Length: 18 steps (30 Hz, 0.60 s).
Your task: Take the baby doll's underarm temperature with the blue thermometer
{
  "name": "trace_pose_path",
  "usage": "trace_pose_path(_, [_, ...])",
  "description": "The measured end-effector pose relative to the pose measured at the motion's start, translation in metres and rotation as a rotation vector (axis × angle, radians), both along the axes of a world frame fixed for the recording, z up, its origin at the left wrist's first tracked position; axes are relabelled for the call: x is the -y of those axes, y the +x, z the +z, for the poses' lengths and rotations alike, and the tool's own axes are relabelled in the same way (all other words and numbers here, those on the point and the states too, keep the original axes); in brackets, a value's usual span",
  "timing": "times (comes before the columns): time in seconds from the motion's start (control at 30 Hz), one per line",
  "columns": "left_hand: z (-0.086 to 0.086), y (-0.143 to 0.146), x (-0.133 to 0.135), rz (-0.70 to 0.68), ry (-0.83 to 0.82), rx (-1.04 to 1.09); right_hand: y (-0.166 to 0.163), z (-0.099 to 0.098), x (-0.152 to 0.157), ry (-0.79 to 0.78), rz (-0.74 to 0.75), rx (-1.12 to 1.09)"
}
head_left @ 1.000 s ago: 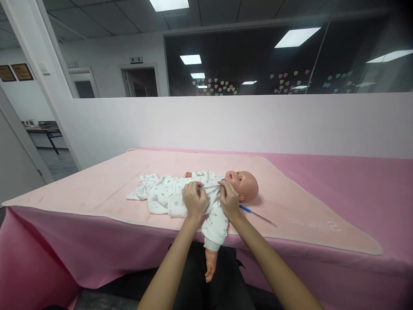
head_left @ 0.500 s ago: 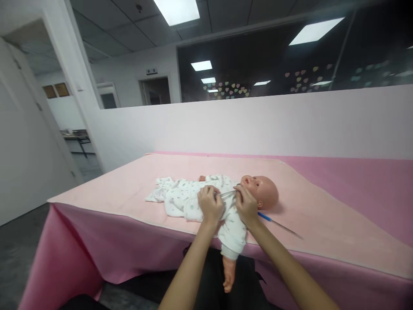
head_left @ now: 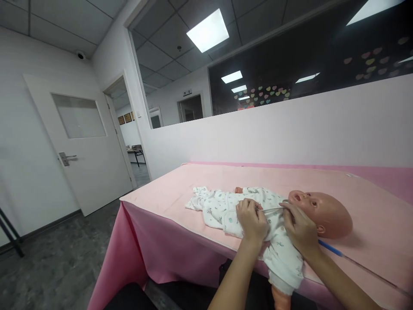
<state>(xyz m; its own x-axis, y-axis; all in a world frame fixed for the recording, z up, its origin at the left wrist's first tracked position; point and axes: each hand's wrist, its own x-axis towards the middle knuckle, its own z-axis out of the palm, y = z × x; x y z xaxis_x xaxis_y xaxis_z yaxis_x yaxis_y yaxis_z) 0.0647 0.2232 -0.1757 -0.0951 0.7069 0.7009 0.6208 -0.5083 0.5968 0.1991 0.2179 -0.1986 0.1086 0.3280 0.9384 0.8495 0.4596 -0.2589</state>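
Doll (head_left: 275, 221) lies dressed on the worktop (head_left: 219, 174), white strip (head_left: 272, 209) not yet released from pinching left hand (head_left: 253, 218) and right hand (head_left: 299, 228).

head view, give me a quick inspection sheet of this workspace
surface: pale pink mat over a darker pink cloth
job's things: doll on its back, near arm over the edge; white strip above its chest
clutter: blue-handled rod beside the doll's head
hands: left hand and right hand both pinch the strip
cables: nothing seen
surroundings: white wall, window above it, open door at picture left
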Motion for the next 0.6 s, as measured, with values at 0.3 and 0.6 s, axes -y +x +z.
trace_pose_path(0.3, [0.0010,0.0018,0.0028,0.009,0.043,0.029,0.0007,-0.0006,0.0000,0.006,-0.020,0.024])
trace_pose_path(0.6, [0.0019,0.0001,0.0009,0.000,0.026,-0.096,0.0011,-0.0021,-0.0037,-0.002,0.011,-0.008])
